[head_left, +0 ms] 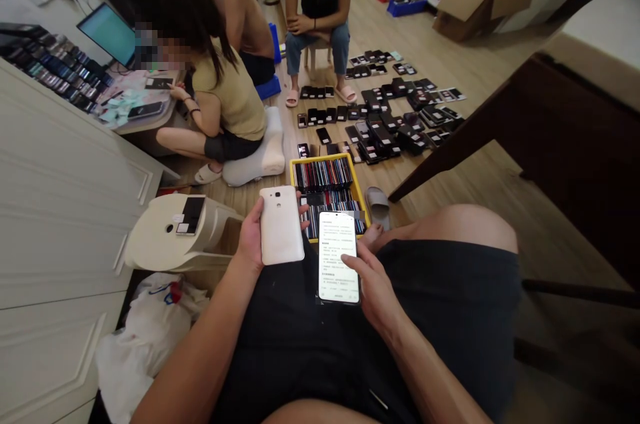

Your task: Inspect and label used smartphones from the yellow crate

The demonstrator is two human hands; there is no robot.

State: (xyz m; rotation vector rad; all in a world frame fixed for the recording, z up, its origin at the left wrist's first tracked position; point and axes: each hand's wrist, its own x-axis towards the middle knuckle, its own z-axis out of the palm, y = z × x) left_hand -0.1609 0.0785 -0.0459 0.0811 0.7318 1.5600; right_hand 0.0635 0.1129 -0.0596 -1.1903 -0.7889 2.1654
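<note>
My left hand (251, 234) is wrapped round a white smartphone (281, 227), whose back with its camera and logo faces me. Beside it on the right, my right hand (373, 277) holds a second smartphone (339, 264) with a bright white screen full of text. The thumb of that hand rests on the screen; its other fingers are mostly hidden behind the phone. Both phones are above my lap, slightly apart. Just beyond them on the floor stands a yellow crate (360, 194) packed with upright phones in rows, partly covered by the two phones.
Many phones (383, 131) lie in rows and stacks on the floor ahead. To the left is a white stool (150, 237) with phones on it, above a plastic bag (150, 324). A dark table (550, 104) stands right. Three people sit ahead, one at a desk with a laptop (110, 34).
</note>
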